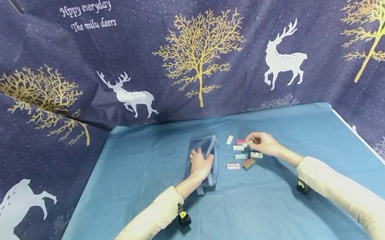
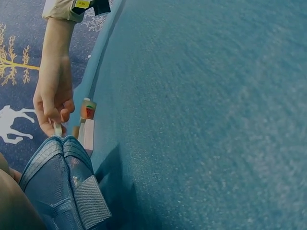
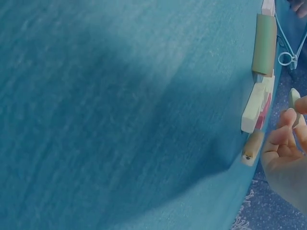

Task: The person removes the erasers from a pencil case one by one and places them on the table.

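Note:
My left hand [image 1: 201,166] lies over a blue mesh zip pouch [image 1: 191,170] and grips it, thumb by the zipped edge and fingers across the top. In the left wrist view the pouch [image 2: 53,191] shows its end with a fabric tab. To its right, my right hand [image 1: 265,144] pinches a small pale green eraser [image 1: 247,144] between thumb and fingertips, just above the other erasers. Around it lie a pink eraser [image 1: 240,141], white erasers [image 1: 238,148], a light blue one [image 1: 241,156] and a brown-and-green one [image 1: 249,164]. The pouch's inside is not clearly visible.
A blue cloth [image 1: 140,162] covers the table. Behind it hangs a dark curtain [image 1: 182,97] printed with deer and trees. Another white eraser [image 1: 229,139] lies near the pouch's zip, and a white-and-pink one [image 1: 233,166] lies closer to me.

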The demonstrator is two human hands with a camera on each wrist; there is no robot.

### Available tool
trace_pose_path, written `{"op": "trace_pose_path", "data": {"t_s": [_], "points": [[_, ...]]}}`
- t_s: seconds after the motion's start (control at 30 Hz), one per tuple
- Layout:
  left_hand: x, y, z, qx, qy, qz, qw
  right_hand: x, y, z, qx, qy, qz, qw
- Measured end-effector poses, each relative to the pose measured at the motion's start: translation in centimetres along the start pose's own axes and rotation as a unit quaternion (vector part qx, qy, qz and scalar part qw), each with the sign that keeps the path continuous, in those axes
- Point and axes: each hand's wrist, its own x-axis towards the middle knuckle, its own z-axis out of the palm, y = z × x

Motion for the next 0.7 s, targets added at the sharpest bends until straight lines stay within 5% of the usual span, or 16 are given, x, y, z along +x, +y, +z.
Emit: {"op": "trace_pose_path", "data": {"t_s": [0.7], "points": [[0.3,0.3,0.2,-0.017,0.000,-0.013,0.9998,-1.2,0.9,-1.8,-0.022,-0.018,0.013,0.9995]]}}
